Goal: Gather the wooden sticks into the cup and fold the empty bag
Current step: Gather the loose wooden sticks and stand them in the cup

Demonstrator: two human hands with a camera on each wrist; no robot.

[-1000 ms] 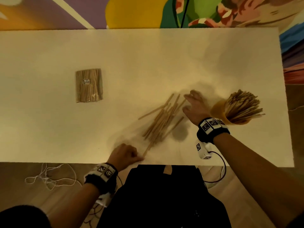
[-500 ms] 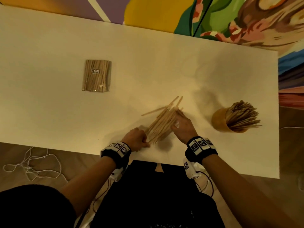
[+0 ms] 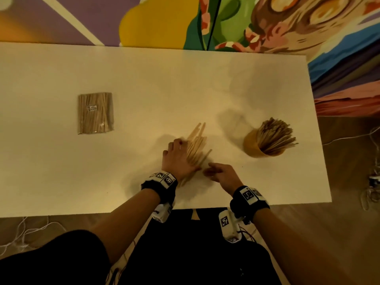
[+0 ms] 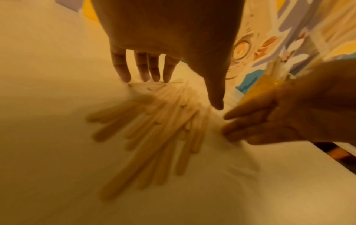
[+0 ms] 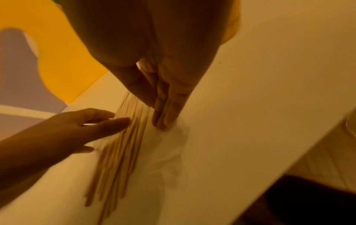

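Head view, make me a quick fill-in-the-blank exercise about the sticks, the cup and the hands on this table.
1. The loose sticks lie on the table between the two ____.
2. The cup already holds many ____.
3. The cup stands on the person's ____ side of the loose sticks.
4. The pack far from both hands is ____ of sticks.

Missing words: hands; sticks; right; full

The loose pale wooden sticks [image 3: 196, 147] are partly hidden beneath the left hand [image 3: 178, 159]; in the left wrist view their near ends are smeared by blur.
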